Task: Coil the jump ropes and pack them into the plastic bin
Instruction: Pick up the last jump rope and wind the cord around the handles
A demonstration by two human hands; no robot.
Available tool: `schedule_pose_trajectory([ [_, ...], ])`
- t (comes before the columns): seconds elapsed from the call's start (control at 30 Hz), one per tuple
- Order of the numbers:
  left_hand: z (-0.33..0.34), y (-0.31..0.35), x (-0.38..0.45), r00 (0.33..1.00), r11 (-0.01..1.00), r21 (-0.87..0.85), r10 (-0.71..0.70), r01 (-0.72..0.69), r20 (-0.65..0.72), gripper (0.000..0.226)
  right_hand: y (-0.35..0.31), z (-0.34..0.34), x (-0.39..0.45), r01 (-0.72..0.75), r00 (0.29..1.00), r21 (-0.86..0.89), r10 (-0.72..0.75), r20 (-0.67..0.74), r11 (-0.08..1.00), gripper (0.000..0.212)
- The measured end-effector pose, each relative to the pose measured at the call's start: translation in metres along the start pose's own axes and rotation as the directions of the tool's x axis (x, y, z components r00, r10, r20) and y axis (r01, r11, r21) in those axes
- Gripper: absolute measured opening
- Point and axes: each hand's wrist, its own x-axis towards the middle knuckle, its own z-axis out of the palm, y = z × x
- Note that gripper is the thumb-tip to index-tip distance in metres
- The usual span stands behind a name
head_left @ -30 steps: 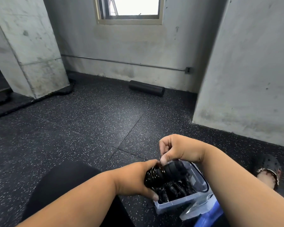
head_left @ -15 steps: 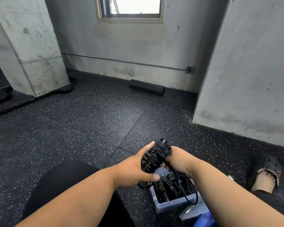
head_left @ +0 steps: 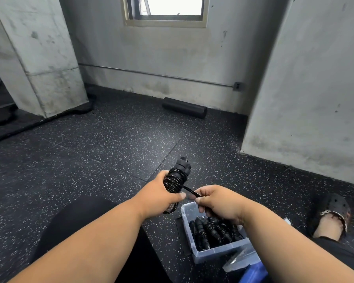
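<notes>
Both hands, left (head_left: 159, 196) and right (head_left: 217, 201), grip a jump rope (head_left: 175, 179) above the rope-filled plastic bin (head_left: 219, 251).

At the top of the frame a window (head_left: 165, 7) sits in the grey wall ahead of me, a thin pipe (head_left: 155, 74) running below it. A black foam roller (head_left: 184, 107) lies against that wall on the speckled floor (head_left: 90, 152). A concrete pillar (head_left: 35, 56) stands upper left. My black clog (head_left: 333, 211) is at lower right.

Two hands (head_left: 161, 193) (head_left: 219, 203), one coiled jump rope (head_left: 175, 178) held, several more ropes (head_left: 213, 231) in one plastic bin (head_left: 213, 255).
</notes>
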Motion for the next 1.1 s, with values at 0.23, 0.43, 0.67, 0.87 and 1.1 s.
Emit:
schedule_pose_trajectory([
  [0.23, 0.014, -0.005, 0.002, 0.999, 0.996, -0.093, -0.011, 0.015, 0.041, 0.067, -0.014, 0.005, -0.004, 0.162, 0.978, -0.376, -0.2, -0.062, 0.912, 0.034],
  [0.43, 0.016, 0.002, -0.003, 0.995, 0.855, -0.511, -0.041, 0.085, 0.095, 0.056, -0.018, 0.003, -0.012, 0.256, 0.911, -0.503, -0.38, -0.161, 0.826, 0.038],
  [0.67, 0.019, 0.013, -0.011, 0.989, 0.712, -0.691, -0.039, 0.127, 0.142, 0.053, -0.022, 0.012, -0.014, 0.196, 0.917, 0.093, -0.149, -0.371, 0.976, 0.021],
  [0.87, 0.025, 0.019, -0.017, 0.985, 0.657, -0.745, 0.018, 0.118, 0.172, 0.065, -0.03, 0.034, -0.009, 0.223, 0.841, 0.515, 0.104, -0.531, 0.828, 0.013],
  [1.1, 0.039, 0.023, -0.024, 0.984, 0.585, -0.8, 0.016, 0.136, 0.179, 0.062, -0.048, 0.05, -0.007, 0.249, 0.782, 0.462, 0.105, -0.614, 0.851, 0.018],
])
